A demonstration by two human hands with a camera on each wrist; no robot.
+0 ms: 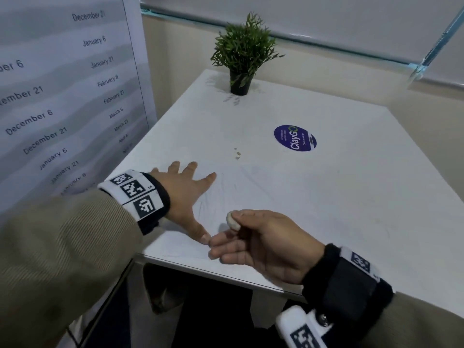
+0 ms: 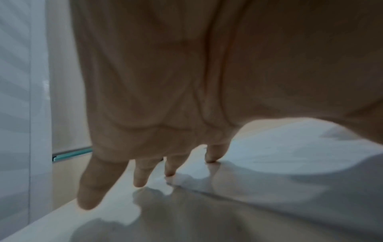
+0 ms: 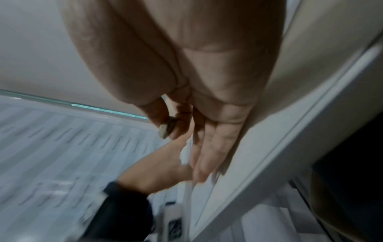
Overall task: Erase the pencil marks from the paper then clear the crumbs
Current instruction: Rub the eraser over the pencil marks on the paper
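Note:
A white sheet of paper (image 1: 251,197) with faint grey pencil lines lies at the near left of the white table (image 1: 351,197). My left hand (image 1: 185,192) lies flat on the paper's left part, fingers spread and pressing it down; in the left wrist view its fingertips (image 2: 170,172) touch the sheet (image 2: 269,163). My right hand (image 1: 251,237) hovers near the front edge and pinches a small round greyish eraser (image 1: 232,219) between thumb and forefinger, its other fingers stretched toward the left thumb. The eraser (image 3: 165,129) also shows in the right wrist view.
A small potted plant (image 1: 242,54) stands at the table's far edge. A round blue ClayGo sticker (image 1: 295,138) is right of centre. A few tiny brownish specks (image 1: 237,153) lie beyond the paper. A printed banner with dates (image 1: 62,96) hangs at the left.

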